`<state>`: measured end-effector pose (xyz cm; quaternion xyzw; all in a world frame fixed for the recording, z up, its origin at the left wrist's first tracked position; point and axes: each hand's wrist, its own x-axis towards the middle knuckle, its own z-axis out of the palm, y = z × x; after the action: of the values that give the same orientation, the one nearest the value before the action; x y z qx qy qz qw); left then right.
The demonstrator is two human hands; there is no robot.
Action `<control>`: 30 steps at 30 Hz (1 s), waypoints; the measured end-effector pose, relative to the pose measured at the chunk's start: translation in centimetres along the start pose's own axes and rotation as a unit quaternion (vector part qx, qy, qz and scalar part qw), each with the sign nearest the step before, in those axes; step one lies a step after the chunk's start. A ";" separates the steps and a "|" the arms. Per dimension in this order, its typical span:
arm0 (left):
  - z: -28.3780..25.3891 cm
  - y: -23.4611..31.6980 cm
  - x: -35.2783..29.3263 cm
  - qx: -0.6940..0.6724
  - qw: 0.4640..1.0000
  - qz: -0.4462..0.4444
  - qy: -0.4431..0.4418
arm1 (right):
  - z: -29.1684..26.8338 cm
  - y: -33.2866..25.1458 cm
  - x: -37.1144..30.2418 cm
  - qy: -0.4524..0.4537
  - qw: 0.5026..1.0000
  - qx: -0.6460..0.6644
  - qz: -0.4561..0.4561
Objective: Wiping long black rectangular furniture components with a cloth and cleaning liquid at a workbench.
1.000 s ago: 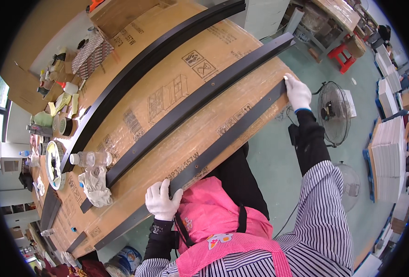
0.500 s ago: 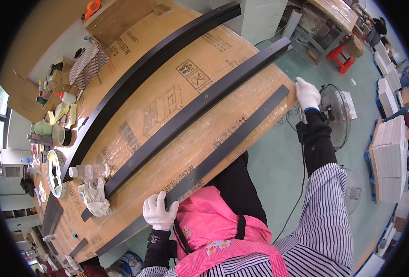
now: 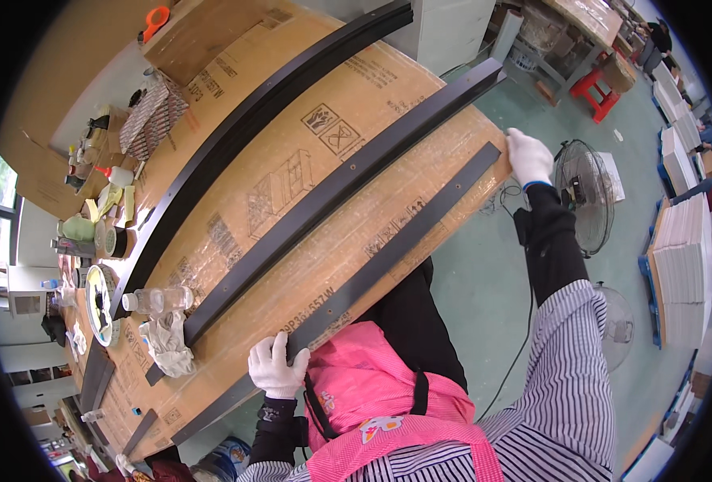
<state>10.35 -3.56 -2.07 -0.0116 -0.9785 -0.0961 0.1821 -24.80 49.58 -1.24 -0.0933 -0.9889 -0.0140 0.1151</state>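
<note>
A long, flat dark strip with small holes lies along the near edge of the cardboard sheet. My left hand, in a white glove, rests across this strip with its fingers spread apart. In a matching glove, my right hand bends its fingers over the cardboard's right corner, close beside the strip's far end. Its fingertips are partly hidden there. Beyond the strip lies a straight dark rail, and farther back a curved-looking dark rail; neither hand touches them.
A clear plastic bottle and a crumpled white cloth sit by the middle rail's left end. Standing fans, a red stool and stacked white boards are to the right. Another person's gloved hand shows at the lower left.
The view has shifted slightly. My right hand stays at the cardboard corner, a little higher in the picture, and my left hand stays on the strip. Another person's hand has appeared at the lower left.
</note>
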 end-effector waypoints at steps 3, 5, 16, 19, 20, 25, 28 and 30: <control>-0.1 -0.3 -0.5 0.021 1.000 -0.006 -0.002 | -0.1 -1.1 -0.8 0.058 0.992 0.113 -0.005; -0.1 -0.2 -0.3 0.018 1.000 -0.005 -0.001 | 0.1 -2.8 -3.5 0.101 0.962 0.207 -0.150; 0.2 -0.4 -0.6 0.020 1.000 -0.005 0.003 | -0.5 -1.7 -0.4 0.038 0.997 0.062 0.014; -0.2 -0.4 -0.6 0.022 1.000 -0.006 -0.001 | 0.9 -2.5 -2.5 0.009 0.983 0.171 -0.073; -0.2 -0.4 -0.5 0.022 1.000 -0.006 -0.004 | 1.4 -2.5 -2.8 0.006 0.983 0.170 -0.072; -0.1 -0.5 -0.5 0.016 1.000 -0.003 0.003 | 2.4 -5.8 -7.3 0.060 0.973 0.179 -0.137; -0.2 -0.5 -0.5 0.013 1.000 -0.006 -0.004 | 0.0 -11.7 -14.3 0.082 0.926 0.289 -0.228; -0.2 -0.5 -0.6 0.011 1.000 -0.005 0.000 | -0.7 -14.5 -19.4 0.050 0.910 0.243 -0.332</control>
<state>10.91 -4.09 -2.23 -0.0047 -0.9796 -0.0865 0.1814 -8.79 31.78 -5.13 0.2718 -0.9287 0.1849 0.1718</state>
